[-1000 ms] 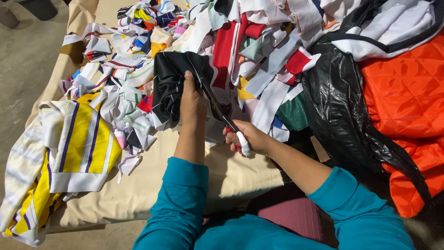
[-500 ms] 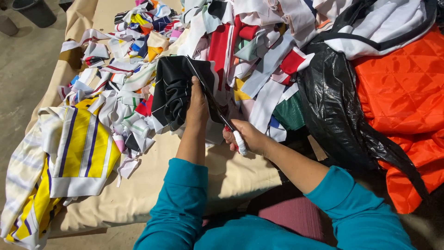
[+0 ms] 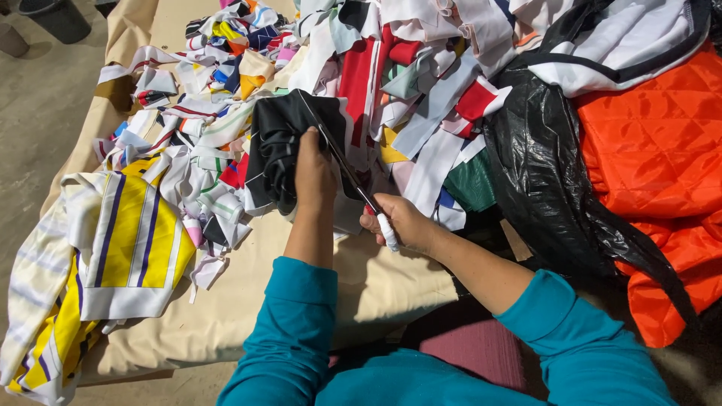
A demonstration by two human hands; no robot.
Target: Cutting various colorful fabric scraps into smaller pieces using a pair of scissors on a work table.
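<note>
My left hand (image 3: pixel 313 171) grips a folded piece of black fabric (image 3: pixel 278 146) and holds it up over the table. In my right hand (image 3: pixel 402 222) is a pair of scissors (image 3: pixel 353 184) with a white handle; its long blades run up and to the left along the edge of the black fabric, right beside my left hand. Both arms wear teal sleeves. The blade tips lie against the dark cloth and are hard to make out.
A cream-covered table (image 3: pixel 376 286) carries a heap of coloured fabric scraps (image 3: pixel 421 83). A yellow striped garment (image 3: pixel 124 240) hangs at the left edge. A black plastic bag (image 3: pixel 549 173) and orange quilted cloth (image 3: pixel 662 158) fill the right side.
The hands, fabric and scissors keep the same grip; the scissor blades have moved slightly further up along the black fabric. The camera view has shifted a little.
</note>
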